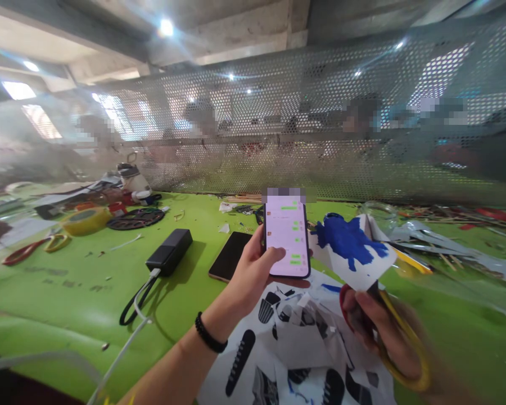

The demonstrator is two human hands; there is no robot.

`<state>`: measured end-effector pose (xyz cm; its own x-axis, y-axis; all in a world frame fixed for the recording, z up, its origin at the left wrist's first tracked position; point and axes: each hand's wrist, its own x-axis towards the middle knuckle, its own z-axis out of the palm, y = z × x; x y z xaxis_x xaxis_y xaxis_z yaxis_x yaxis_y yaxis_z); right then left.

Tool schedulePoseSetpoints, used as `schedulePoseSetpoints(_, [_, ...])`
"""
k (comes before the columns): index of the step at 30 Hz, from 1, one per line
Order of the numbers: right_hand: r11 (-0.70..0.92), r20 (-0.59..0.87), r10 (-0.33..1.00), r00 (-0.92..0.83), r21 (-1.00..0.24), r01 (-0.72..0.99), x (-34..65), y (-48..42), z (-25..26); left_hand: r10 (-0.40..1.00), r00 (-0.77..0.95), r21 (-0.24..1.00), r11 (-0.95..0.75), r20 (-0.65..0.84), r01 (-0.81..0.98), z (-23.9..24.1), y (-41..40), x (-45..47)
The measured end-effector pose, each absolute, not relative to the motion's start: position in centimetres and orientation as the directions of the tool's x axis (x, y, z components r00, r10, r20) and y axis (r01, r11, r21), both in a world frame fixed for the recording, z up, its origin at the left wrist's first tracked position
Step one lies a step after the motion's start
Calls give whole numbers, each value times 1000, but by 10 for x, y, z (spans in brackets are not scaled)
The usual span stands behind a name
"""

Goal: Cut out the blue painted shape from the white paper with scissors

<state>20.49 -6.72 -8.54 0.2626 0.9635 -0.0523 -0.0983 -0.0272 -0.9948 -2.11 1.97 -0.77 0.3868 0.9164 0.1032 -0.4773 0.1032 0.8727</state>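
A lit smartphone showing a chat with green bubbles is gripped upright in my left hand. The thumb of that hand lies over the screen. My right hand is closed around scissors with red and yellow handles. Just beyond its fingers stands white paper with a blue painted patch; whether fingers or blades hold it, I cannot tell. Below both hands lie overlapping printed sheets and paper cuttings with black and grey shoe-like shapes.
On the green table, a second dark phone lies left of my left hand. Further left are a black power bank with a white cable, yellow tape and other scissors. A perforated screen stands behind; strips and sticks clutter the right.
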Motion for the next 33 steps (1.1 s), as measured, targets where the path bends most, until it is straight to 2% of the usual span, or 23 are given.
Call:
schedulePoseSetpoints(6, [-24,-35,968,250,-999,-47,206,-67,-83,917,385,873,104,101,-477,-6,18,-21])
schedulePoseSetpoints(22, [21,8,967,256,-999,-47,201,-68,-80,889,447,826,176,100,-535,-10,26,-24])
schedulePoseSetpoints(33, [-1,-9,972,236,-1000,-31,201,-68,-81,922,376,848,125,93,-516,-5,21,-23])
